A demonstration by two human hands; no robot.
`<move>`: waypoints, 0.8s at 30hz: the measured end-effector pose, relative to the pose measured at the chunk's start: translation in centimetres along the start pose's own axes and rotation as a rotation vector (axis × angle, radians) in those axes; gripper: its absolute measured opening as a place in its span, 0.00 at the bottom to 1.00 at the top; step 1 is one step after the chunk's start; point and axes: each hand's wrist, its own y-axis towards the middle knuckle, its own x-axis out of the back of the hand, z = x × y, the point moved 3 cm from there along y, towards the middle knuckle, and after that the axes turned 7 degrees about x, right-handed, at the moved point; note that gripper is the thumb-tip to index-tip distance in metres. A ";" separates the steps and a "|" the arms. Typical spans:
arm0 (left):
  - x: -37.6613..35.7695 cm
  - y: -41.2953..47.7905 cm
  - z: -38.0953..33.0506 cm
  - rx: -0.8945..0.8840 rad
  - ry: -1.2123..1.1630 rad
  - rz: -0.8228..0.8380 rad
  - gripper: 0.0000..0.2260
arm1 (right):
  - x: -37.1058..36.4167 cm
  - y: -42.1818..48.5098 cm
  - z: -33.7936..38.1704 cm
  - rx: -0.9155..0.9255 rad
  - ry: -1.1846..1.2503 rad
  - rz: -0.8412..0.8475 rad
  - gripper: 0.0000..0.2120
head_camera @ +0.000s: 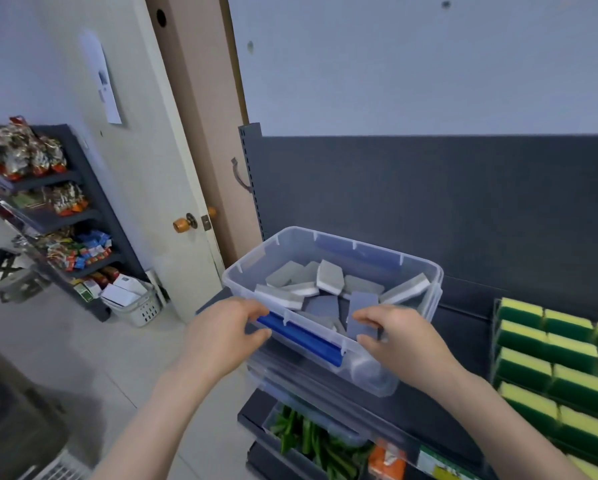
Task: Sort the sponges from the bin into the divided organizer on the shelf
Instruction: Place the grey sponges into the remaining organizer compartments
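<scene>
Head view: grey-and-white sponges [330, 277] lie loose in the clear bin [325, 234] on the shelf [470, 306]. They look light and soft, so a gentle pinch across the flat faces should do without crushing them. The right hand [394, 337] pinches a blue-grey sponge [363, 313] at the near rim. The left hand [221, 334] grips that rim by the blue latch [301, 337]. The organizer [495, 341], holding yellow-green sponges [522, 367], stands near on the right.

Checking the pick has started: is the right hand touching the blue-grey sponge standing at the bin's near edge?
Touching. The head view shows the right hand pinching the blue-grey sponge between fingers and thumb.
</scene>
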 end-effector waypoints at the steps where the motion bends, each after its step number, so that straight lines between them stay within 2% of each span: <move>1: 0.1 0.9 0.4 -0.006 -0.001 0.003 0.15 | -0.3 0.7 0.3 0.003 -0.012 0.011 0.16; 6: -0.3 5.0 1.1 -0.027 -0.042 0.027 0.16 | -1.3 3.6 -0.3 -0.057 -0.057 0.071 0.11; 12: -2.1 8.9 2.3 -0.038 -0.057 0.013 0.14 | -3.7 8.8 -3.1 -0.080 -0.033 0.064 0.17; 16: -2.1 11.3 2.6 -0.072 -0.047 0.072 0.14 | -5.2 12.4 -5.2 -0.106 -0.074 0.132 0.13; 21: -1.4 16.0 2.1 -0.103 -0.056 0.104 0.16 | -7.1 17.3 -7.6 -0.096 -0.168 0.199 0.22; 24: -2.3 17.9 1.6 -0.123 -0.050 0.190 0.16 | -8.8 19.1 -8.6 -0.092 -0.243 0.284 0.20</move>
